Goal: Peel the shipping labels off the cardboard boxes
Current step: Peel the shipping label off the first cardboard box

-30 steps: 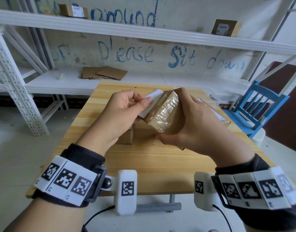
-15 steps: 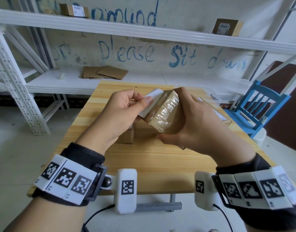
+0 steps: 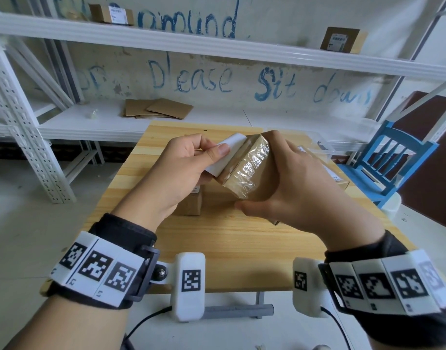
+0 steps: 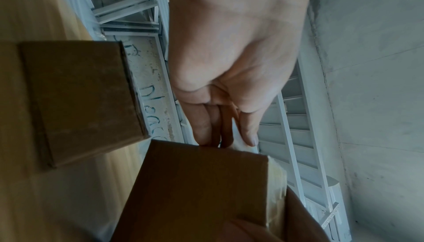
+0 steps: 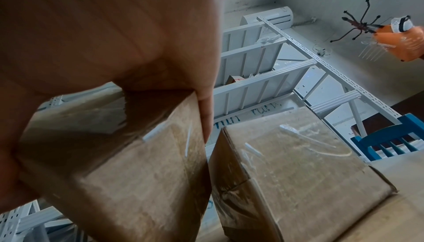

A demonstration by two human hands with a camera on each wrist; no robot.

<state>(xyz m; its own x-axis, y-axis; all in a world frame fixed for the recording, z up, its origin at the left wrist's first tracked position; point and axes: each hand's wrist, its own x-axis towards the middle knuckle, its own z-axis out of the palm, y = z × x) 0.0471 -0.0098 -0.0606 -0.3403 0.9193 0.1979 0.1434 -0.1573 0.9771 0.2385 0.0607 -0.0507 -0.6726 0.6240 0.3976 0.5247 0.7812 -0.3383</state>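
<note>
Nearest the camera: wrist bands with black-and-white markers on both forearms, over the front edge of the wooden table (image 3: 216,238).

Just beyond, raised above the tabletop, right hand (image 3: 300,190) wrapped around a small taped cardboard box (image 3: 249,170), thumb below, fingers over the far top edge. Box tilted, labelled face turned toward the left hand, probably to brace it against the pull. Glossy clear tape across the near face.

Left hand (image 3: 181,168) pinching the white label (image 3: 227,154), thumb on top, fingers curled behind. Label bowed away from the box, blank underside showing, one edge seemingly attached at the box's corner. Looks like mid-peel, nearly free. Pull running sideways, away from the box, most likely so the paper lifts in one sheet rather than tearing.

Directly under the hands, a second small box (image 3: 189,205) sitting on the table, half hidden by the left palm; close enough to bump if the held box drops low. Right of it, behind the right hand, a larger taped box (image 5: 298,164), label partly in sight from the head view.

Further back: a blue chair (image 3: 393,160) at the right, flattened cardboard sheets (image 3: 158,108) on the low shelf, two more labelled boxes (image 3: 343,40) up on the high shelf, well out of reach.
</note>
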